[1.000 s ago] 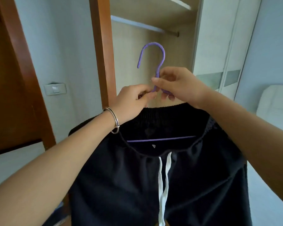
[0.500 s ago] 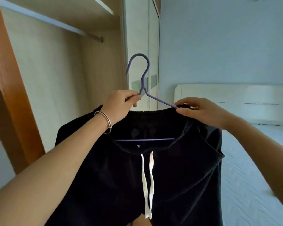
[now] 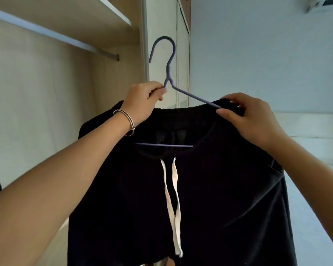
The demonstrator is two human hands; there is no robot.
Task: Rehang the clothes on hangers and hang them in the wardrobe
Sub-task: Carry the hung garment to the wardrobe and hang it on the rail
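Pale wood lines the open wardrobe (image 3: 46, 121) at left, its hanging rail (image 3: 65, 38) running beneath a shelf (image 3: 113, 14); a white bed (image 3: 315, 154) lies at right. Between them a person holds up black shorts (image 3: 210, 208), the waistband drawn over a slim purple hanger (image 3: 169, 73). Its hook stands free in the air, apart from the rail and to the right of the rail's end.

The left hand (image 3: 142, 104) has its grip curled round the hanger's left arm, just beside the neck. The right hand (image 3: 252, 118) pinches the waistband against the outer end of the hanger's right arm, thumb below and fingers above.

A second ago both hands were bunched together at the hanger's neck. The right has since travelled out along the arm to its end, and the view has swung away from the wardrobe toward the bed. By the look of it the shorts are being spread and seated evenly on the hanger — hooking them onto the rail is not yet done.

Two ends of a white drawstring (image 3: 173, 198) dangle down the front of the shorts, and a silver bangle (image 3: 128, 121) circles the left wrist.

No brand, label or writing can be read — dim patches inside the back of the waistband are too dark to make out.
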